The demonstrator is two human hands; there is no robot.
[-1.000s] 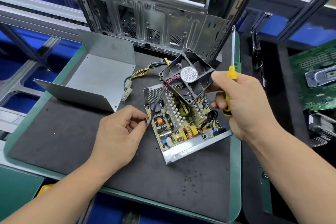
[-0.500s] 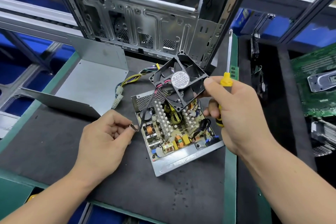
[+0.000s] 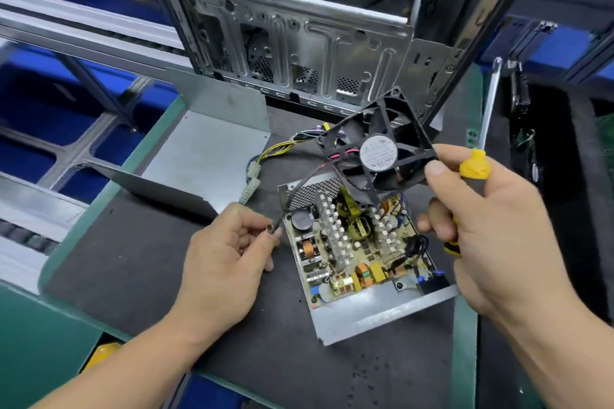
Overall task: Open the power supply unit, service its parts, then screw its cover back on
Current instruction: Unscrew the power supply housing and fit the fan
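Lifted slightly higher over open power supply unit [image 3: 362, 252]: fan [image 3: 377, 153], pinched with screwdriver [image 3: 478, 156] in right hand [image 3: 478, 226]; left hand [image 3: 229, 259] pinching fan cable [image 3: 299, 186].

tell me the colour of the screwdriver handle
Yellow and black screwdriver handle, gripped in the right hand; head view.

Left hand [image 3: 226, 256], lower centre of frame: forearm enters from lower left, fingers curled, thumb and forefinger pinched together. Right hand [image 3: 491, 236], right of frame: forearm enters from lower right, fingers curled, thumb extended toward upper left.
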